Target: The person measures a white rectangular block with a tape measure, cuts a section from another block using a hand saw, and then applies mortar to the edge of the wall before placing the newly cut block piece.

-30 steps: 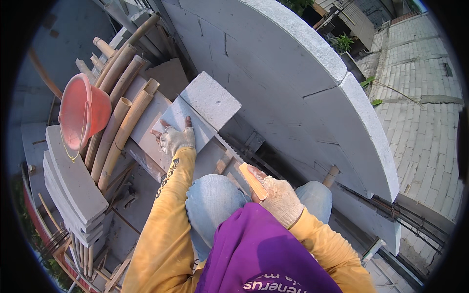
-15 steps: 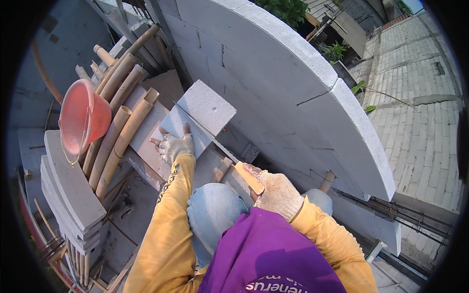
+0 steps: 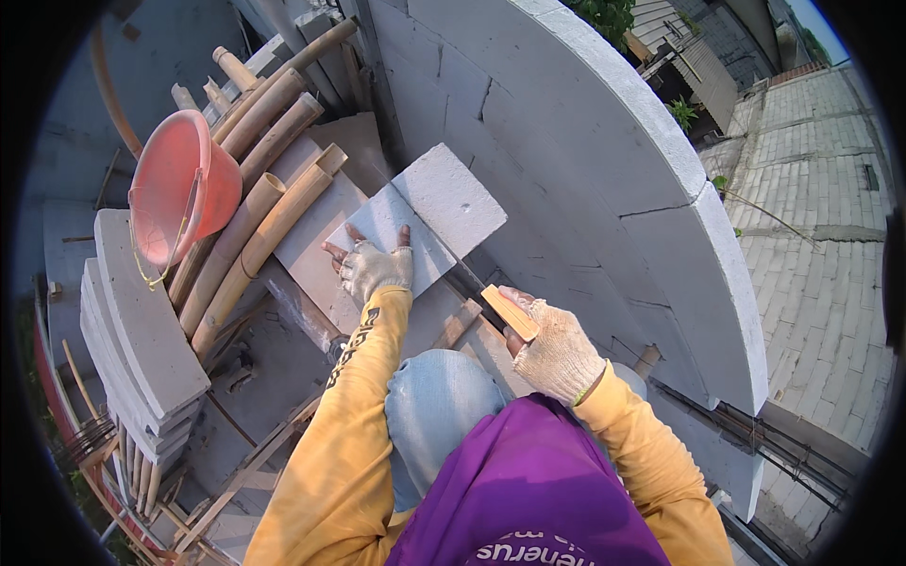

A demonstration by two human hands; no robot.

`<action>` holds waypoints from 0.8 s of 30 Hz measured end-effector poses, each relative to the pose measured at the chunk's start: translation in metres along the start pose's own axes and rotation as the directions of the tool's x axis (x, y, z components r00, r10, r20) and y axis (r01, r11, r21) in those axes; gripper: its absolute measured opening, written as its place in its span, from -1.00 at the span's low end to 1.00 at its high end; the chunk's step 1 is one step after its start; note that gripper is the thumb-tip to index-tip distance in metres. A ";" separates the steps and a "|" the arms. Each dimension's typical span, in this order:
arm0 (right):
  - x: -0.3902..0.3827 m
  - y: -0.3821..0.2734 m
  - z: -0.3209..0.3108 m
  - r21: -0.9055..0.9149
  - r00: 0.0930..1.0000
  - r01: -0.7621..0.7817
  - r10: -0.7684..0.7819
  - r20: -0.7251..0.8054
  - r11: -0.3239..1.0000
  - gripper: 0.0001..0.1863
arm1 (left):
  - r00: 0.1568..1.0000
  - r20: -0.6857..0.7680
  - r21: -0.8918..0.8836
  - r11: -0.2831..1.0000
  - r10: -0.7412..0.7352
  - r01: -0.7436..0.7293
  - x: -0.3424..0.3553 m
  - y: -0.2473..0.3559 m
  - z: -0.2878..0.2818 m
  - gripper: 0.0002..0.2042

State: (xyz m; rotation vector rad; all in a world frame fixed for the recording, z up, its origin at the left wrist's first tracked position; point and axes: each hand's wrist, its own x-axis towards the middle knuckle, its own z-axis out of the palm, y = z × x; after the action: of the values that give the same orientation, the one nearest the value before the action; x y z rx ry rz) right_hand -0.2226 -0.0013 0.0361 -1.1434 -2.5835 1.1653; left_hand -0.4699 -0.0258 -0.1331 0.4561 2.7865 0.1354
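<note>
My left hand (image 3: 373,264) presses on a pale lightweight block (image 3: 425,259) with its fingers spread. A lighter end of block (image 3: 451,196) lies beyond a thin saw blade (image 3: 434,231) that crosses it. My right hand (image 3: 547,349) grips the saw's wooden handle (image 3: 507,311), low and right of the block. Both hands wear fingerless knit gloves. The block rests on a flat board (image 3: 326,292) beside my knees.
A pink bucket (image 3: 208,198) sits by bamboo poles (image 3: 255,241) on the left, with stacked curved slabs (image 3: 151,321) below. A curved block wall (image 3: 623,255) rises close on the right, with steel bars (image 3: 774,434) near its foot. A brick wall (image 3: 802,170) stands beyond.
The view has shifted slightly. My right hand and the saw handle have moved forward toward the block since the last frame. My left hand stays pressed on the block.
</note>
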 end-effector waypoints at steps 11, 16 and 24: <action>0.071 0.025 0.034 0.032 0.997 -0.065 0.066 -0.037 0.997 -0.49 | 0.999 0.004 -0.007 0.999 0.034 -0.034 -0.006 0.020 0.005 0.12; -0.057 0.018 0.004 -0.024 0.999 -0.045 0.046 0.019 0.999 -0.44 | 0.998 -0.055 0.023 1.000 0.018 -0.017 0.007 -0.002 0.001 0.12; 0.047 0.049 0.040 -0.009 0.989 0.031 -0.032 -0.147 0.999 -0.48 | 0.998 0.058 0.007 1.000 0.022 -0.022 -0.013 0.035 -0.005 0.11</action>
State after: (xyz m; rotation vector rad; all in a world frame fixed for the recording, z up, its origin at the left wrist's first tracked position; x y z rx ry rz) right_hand -0.2410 0.0264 -0.0356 -1.1389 -2.4881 1.0252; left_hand -0.4491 0.0024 -0.1200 0.4853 2.7272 0.1149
